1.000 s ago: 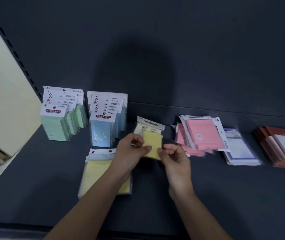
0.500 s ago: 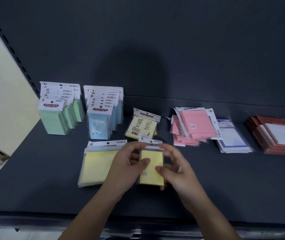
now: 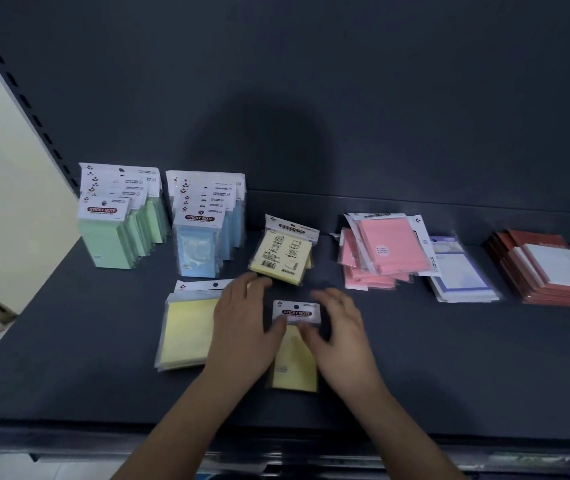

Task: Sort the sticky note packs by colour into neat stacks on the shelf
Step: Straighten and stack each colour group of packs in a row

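Observation:
A small yellow sticky note pack (image 3: pixel 295 362) with a white "STICKY NOTE" header lies flat on the dark shelf (image 3: pixel 68 358) near the front. My left hand (image 3: pixel 242 330) and my right hand (image 3: pixel 340 337) flank it, thumbs touching it just under the header, fingers spread. My left hand partly covers a larger yellow pack (image 3: pixel 186 332). Another yellow pack (image 3: pixel 281 256) lies back side up behind them. Green packs (image 3: pixel 120 226) and blue packs (image 3: pixel 207 233) stand in rows at the back left. A loose pile of pink packs (image 3: pixel 389 252) lies to the right.
White packs with blue borders (image 3: pixel 460 277) and a stack of red-brown pads (image 3: pixel 546 270) lie at the far right. The shelf's dark back panel (image 3: pixel 311 98) rises behind everything. A slotted upright (image 3: pixel 16 88) bounds the left side.
Both hands brought the small yellow pack from in front of the rear yellow pack down towards the shelf front. It now lies flat, and the fingers have spread off it.

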Tool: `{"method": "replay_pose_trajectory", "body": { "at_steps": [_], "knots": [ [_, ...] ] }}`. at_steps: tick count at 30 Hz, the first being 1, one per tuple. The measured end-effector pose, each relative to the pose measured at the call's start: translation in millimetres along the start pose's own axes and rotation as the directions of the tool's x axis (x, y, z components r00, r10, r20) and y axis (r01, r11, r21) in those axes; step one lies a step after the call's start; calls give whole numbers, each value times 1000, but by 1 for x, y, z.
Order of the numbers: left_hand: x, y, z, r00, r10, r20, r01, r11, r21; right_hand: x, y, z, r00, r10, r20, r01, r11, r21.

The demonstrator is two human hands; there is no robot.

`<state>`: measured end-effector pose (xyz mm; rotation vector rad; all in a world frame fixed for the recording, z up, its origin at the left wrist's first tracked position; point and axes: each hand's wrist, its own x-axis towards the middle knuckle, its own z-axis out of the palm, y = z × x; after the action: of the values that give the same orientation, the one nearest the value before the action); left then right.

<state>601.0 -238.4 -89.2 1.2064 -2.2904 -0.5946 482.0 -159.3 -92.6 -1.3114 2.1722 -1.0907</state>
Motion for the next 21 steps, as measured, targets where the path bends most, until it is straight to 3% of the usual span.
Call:
{"method": "replay_pose_trajectory", "body": {
  "at_steps": [1,3,5,8,12,16,21],
  "knots": [
    [8,1,-1,1000,-29,-1,29,999,-45,7,-6,-1,997,74,4,-73,975,212],
    [24,1,0,994,-101,41,105,985,-135,21,-19,0,982,173,72,-183,812,555],
    [38,2,1,983,-171,70,183,947,-263,36,-24,5,963,259,82,-242,682,690],
    [49,3,0,966,-257,35,247,870,-427,50,-26,11,921,382,74,-299,576,761],
    [47,5,-1,957,-287,-35,211,777,-593,50,-22,6,917,374,136,-313,468,826],
    [37,21,-5,915,-399,59,231,399,-887,35,-12,-8,903,316,290,-368,223,903],
    [26,51,2,922,-315,226,279,131,-951,14,-2,-31,884,209,419,-434,31,900]
  ]
}}
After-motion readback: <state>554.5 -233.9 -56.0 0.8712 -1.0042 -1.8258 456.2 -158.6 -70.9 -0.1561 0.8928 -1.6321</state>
